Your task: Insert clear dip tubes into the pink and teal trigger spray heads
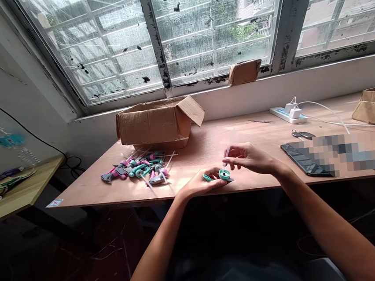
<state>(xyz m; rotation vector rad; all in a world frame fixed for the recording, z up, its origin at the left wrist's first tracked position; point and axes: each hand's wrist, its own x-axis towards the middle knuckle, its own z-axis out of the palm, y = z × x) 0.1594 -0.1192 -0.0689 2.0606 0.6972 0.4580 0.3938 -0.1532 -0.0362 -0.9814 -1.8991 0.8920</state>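
My left hand point(208, 181) is closed around a green and grey trigger spray head point(224, 174) near the table's front edge, its round collar turned up toward me. Between the fingertips of my right hand point(244, 156) is a thin clear plastic tube point(229, 151), pinched upright. The tube's lower end is at the collar's opening; how deep it sits I cannot tell. To the left lies a pile of spray heads point(143, 166) in green, pink and grey, several with pale tubes sticking out.
An open cardboard box point(149, 125) stands behind the pile. On the right are a black phone point(304, 160), dark keys point(303, 135), a white power strip point(287, 115) with cables and a second cardboard box point(374, 105). The wooden table point(96, 191) ends just before my forearms.
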